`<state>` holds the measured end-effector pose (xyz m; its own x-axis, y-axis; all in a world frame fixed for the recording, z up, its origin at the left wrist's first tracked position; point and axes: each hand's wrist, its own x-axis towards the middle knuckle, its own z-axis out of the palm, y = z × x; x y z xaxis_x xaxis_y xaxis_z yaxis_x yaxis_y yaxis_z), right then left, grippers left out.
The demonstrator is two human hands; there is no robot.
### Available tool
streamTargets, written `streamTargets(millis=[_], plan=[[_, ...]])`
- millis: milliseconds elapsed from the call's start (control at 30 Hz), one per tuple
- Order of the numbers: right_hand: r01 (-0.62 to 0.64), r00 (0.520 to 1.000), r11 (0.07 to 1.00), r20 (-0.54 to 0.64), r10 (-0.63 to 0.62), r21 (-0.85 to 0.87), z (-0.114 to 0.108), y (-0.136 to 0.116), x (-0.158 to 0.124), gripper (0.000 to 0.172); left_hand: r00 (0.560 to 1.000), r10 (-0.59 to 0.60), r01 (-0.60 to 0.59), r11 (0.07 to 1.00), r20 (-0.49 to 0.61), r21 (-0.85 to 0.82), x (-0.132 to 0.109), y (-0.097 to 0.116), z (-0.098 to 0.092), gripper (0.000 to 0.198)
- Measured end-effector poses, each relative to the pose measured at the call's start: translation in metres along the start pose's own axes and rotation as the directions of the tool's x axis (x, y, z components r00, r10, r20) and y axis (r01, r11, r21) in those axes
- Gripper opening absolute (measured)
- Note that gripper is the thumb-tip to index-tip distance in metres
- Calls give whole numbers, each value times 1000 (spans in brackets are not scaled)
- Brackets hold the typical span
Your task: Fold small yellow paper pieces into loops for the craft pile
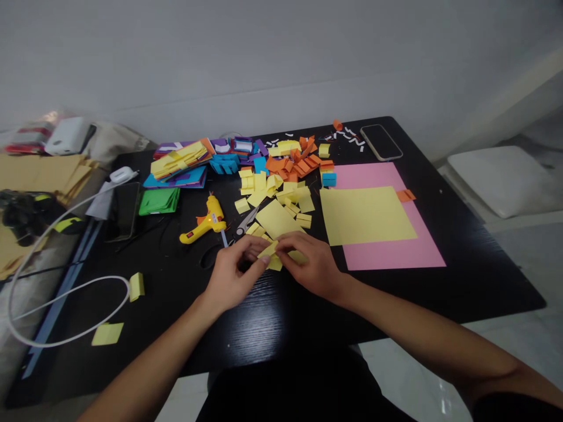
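Note:
Between my two hands is a small yellow paper piece (269, 250), held just above the table's near middle. My left hand (235, 272) pinches its left side between thumb and fingers. At the other end, the fingertips of my right hand (310, 264) close on the same paper. Right behind my hands lie a larger yellow sheet (279, 220) and many small folded yellow papers (257, 184). A pair of scissors (247, 221) is partly covered by paper beside my left hand. The yellow glue gun (206, 220) rests on its side to the left.
Right of my hands, a yellow sheet (369, 215) overlaps a pink sheet (396, 258). A phone (381, 142) lies at the back right. Orange folded papers (294, 167), coloured stacks (180, 161) and a green stack (159, 201) sit behind. A white cable (65, 343) loops at left.

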<state>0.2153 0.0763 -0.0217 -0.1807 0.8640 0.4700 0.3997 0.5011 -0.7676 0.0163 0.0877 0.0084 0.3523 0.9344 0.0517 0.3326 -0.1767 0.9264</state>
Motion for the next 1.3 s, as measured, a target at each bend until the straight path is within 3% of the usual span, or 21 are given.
streamTargets(millis=[167, 233, 367, 633, 867, 1100, 1300], plan=[[50, 996, 999, 76, -51, 21, -3, 1, 1, 12, 993, 45, -34, 994, -111, 100, 10, -4, -13, 12], [64, 992, 998, 107, -66, 25, -4, 1, 2, 11, 999, -48, 48, 998, -2, 38, 12, -7, -15, 14], [92, 986, 995, 138, -96, 36, -6, 2, 3, 10, 970, -161, 170, 985, 184, -35, 12, -7, -18, 19], [113, 976, 993, 182, -118, 34, -9, 4, 3, 13, 934, -203, 249, 960, 295, -130, 13, -6, -20, 14], [117, 980, 992, 156, -124, 55, -9, 2, 4, 9, 874, -267, 387, 888, 406, -250, 16, -4, -23, 20], [-47, 971, 991, 237, 18, 121, -10, 0, 7, 9, 877, -250, 382, 880, 410, -281, 17, -7, -23, 20], [-353, 915, 894, 303, 268, 277, -10, -2, 7, 8, 893, -218, 328, 915, 392, -237, 15, -8, -19, 18]])
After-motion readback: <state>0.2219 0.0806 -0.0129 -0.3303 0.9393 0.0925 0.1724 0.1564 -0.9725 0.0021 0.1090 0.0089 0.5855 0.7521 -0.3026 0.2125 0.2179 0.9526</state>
